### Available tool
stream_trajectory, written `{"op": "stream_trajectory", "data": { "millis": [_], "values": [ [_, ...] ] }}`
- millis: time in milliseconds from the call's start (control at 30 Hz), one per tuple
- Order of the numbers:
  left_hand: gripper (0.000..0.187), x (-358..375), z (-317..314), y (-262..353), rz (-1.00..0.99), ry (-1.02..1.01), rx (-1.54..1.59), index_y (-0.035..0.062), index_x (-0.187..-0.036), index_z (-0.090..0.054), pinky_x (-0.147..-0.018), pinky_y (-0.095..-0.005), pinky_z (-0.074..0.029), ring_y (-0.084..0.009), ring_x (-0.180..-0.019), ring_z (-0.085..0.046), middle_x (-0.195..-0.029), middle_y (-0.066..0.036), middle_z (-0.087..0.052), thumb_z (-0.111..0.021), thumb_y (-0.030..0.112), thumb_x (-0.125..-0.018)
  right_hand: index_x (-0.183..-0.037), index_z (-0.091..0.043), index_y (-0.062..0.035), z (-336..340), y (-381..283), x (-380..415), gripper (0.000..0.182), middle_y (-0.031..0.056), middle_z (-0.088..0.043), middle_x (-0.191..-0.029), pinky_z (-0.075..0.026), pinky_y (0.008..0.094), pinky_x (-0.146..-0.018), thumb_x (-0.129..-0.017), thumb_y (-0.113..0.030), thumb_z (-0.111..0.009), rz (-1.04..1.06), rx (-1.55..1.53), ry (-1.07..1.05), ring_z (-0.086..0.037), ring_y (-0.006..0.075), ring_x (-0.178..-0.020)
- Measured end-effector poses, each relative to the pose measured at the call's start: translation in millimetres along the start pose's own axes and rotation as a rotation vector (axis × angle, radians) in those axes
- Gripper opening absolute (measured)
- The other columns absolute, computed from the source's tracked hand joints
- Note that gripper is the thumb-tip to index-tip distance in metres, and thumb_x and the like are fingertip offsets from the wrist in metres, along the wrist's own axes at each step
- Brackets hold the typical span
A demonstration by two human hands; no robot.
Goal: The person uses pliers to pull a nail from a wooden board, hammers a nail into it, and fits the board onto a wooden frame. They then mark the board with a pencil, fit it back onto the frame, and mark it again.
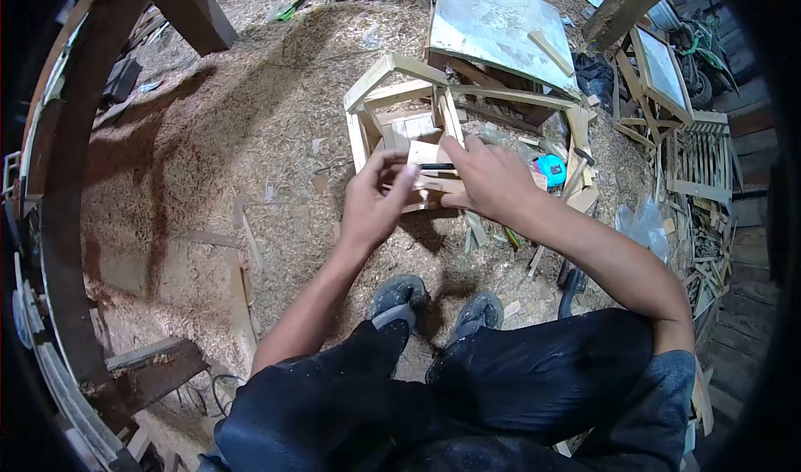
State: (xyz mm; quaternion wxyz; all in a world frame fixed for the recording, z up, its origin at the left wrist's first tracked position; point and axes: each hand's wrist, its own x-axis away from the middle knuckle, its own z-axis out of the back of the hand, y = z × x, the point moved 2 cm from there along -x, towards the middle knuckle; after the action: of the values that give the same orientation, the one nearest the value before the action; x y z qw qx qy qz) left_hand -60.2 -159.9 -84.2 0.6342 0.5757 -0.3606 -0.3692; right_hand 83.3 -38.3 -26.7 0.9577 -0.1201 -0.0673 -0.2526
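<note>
A small house-shaped wooden frame [356,138] with a peaked top stands on the shavings in front of me. My left hand [377,195] is at its near left side, thumb and fingers curled round the left end of a dark, thin pencil-like tool [438,167]. My right hand [492,178] lies over the near right part of the frame, fingers bent against a pale wood piece [425,151] beside the tool. What its fingertips grip is partly hidden.
A blue tape measure [551,170] and a hammer [581,159] lie right of the frame. Behind stands a box with a whitish board [501,30]. Wood shavings and offcuts cover the floor; thick posts [196,13] rise at the back left.
</note>
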Motion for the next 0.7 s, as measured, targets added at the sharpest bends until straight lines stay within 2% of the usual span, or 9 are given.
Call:
{"op": "stream_trajectory", "data": {
  "millis": [167, 267, 367, 400, 467, 500, 633, 667, 700],
  "values": [
    [0.022, -9.0, 7.8, -13.3, 0.238, -0.092, 0.296, -0.0026, -0.110, -0.063, -0.066, -0.0216, -0.051, -0.0087, -0.076, -0.063, -0.090, -0.005, -0.069, -0.067, 0.009, -0.092, -0.120, -0.047, -0.0033, 0.7, 3.2, 2.8, 0.070, 0.0227, -0.061, -0.101, -0.054, 0.0448, -0.079, -0.078, -0.052, -0.074, 0.036, -0.043, 0.039, -0.065, 0.0385, -0.096],
    [0.017, -4.4, 27.0, -20.8, 0.321, 0.014, 0.375, -0.0009, -0.106, -0.065, -0.062, -0.0200, -0.051, -0.0097, -0.070, -0.065, -0.084, -0.005, -0.070, -0.066, 0.008, -0.092, -0.122, -0.051, -0.0012, 9.4, 22.2, 6.3, 0.066, 0.0213, -0.061, -0.109, -0.051, 0.0429, -0.086, -0.082, -0.050, -0.072, -0.045, -0.231, 0.238, -0.061, 0.0312, -0.105],
    [0.015, 4.0, 46.3, -23.5, 0.395, 0.082, 0.496, 0.0001, -0.104, -0.066, -0.059, -0.0201, -0.051, -0.0099, -0.068, -0.065, -0.084, -0.005, -0.069, -0.066, 0.009, -0.092, -0.108, -0.064, -0.0003, 8.2, 59.9, 9.5, 0.052, 0.0105, -0.064, -0.083, -0.050, 0.0334, -0.071, -0.083, -0.045, -0.074, -0.193, -0.403, 0.121, -0.062, 0.0221, -0.078],
    [0.014, 5.4, 51.0, -25.2, 0.396, 0.090, 0.505, 0.0005, -0.104, -0.066, -0.057, -0.0206, -0.051, -0.0104, -0.067, -0.066, -0.083, -0.005, -0.069, -0.065, 0.008, -0.092, -0.108, -0.064, -0.0003, 5.1, 64.1, 12.2, 0.052, 0.0105, -0.064, -0.083, -0.050, 0.0334, -0.071, -0.083, -0.045, -0.074, -0.191, -0.408, 0.118, -0.062, 0.0221, -0.078],
    [0.014, 5.1, 56.6, -26.9, 0.405, 0.101, 0.510, 0.0003, -0.104, -0.066, -0.056, -0.0204, -0.051, -0.0103, -0.066, -0.065, -0.083, -0.005, -0.069, -0.064, 0.008, -0.092, -0.098, -0.067, -0.0006, -5.1, 65.3, 18.4, 0.040, 0.0029, -0.062, -0.073, -0.047, 0.0296, -0.066, -0.085, -0.038, -0.074, -0.131, -0.765, -0.063, -0.059, 0.0155, -0.072],
    [0.014, 3.7, 59.0, -27.7, 0.409, 0.110, 0.519, 0.0002, -0.104, -0.066, -0.056, -0.0202, -0.050, -0.0102, -0.064, -0.065, -0.083, -0.005, -0.069, -0.064, 0.008, -0.093, -0.098, -0.067, -0.0006, -6.8, 63.6, 20.2, 0.040, 0.0029, -0.062, -0.073, -0.047, 0.0296, -0.066, -0.085, -0.038, -0.074, -0.132, -0.764, -0.067, -0.059, 0.0155, -0.072],
    [0.020, -0.4, 63.2, -22.1, 0.276, 0.190, 0.399, 0.0002, -0.104, -0.068, -0.061, -0.0224, -0.052, -0.0077, -0.068, -0.064, -0.080, -0.003, -0.069, -0.064, 0.018, -0.095, -0.099, -0.066, -0.0021, -13.7, 58.3, 24.7, 0.027, -0.0017, -0.061, -0.084, -0.045, 0.0262, -0.067, -0.091, -0.028, -0.071, -0.074, -1.014, -0.259, -0.055, 0.0080, -0.076],
    [0.038, 1.2, 63.3, -17.7, 0.213, 0.205, 0.149, 0.0018, -0.119, -0.063, -0.081, -0.0315, -0.054, -0.0144, -0.086, -0.065, -0.101, -0.009, -0.069, -0.055, 0.033, -0.099, -0.099, -0.065, -0.0023, -15.0, 60.1, 24.9, 0.027, -0.0017, -0.061, -0.086, -0.045, 0.0250, -0.069, -0.092, -0.028, -0.070, -0.056, -1.000, -0.183, -0.053, 0.0068, -0.077],
    [0.038, 1.8, 64.7, -17.6, 0.210, 0.201, 0.150, 0.0018, -0.119, -0.063, -0.081, -0.0315, -0.054, -0.0144, -0.086, -0.065, -0.101, -0.009, -0.069, -0.055, 0.033, -0.099, -0.099, -0.065, -0.0025, -15.4, 62.0, 25.1, 0.027, -0.0018, -0.061, -0.087, -0.044, 0.0238, -0.070, -0.092, -0.028, -0.069, -0.038, -0.983, -0.106, -0.052, 0.0056, -0.078]
  ]
}}
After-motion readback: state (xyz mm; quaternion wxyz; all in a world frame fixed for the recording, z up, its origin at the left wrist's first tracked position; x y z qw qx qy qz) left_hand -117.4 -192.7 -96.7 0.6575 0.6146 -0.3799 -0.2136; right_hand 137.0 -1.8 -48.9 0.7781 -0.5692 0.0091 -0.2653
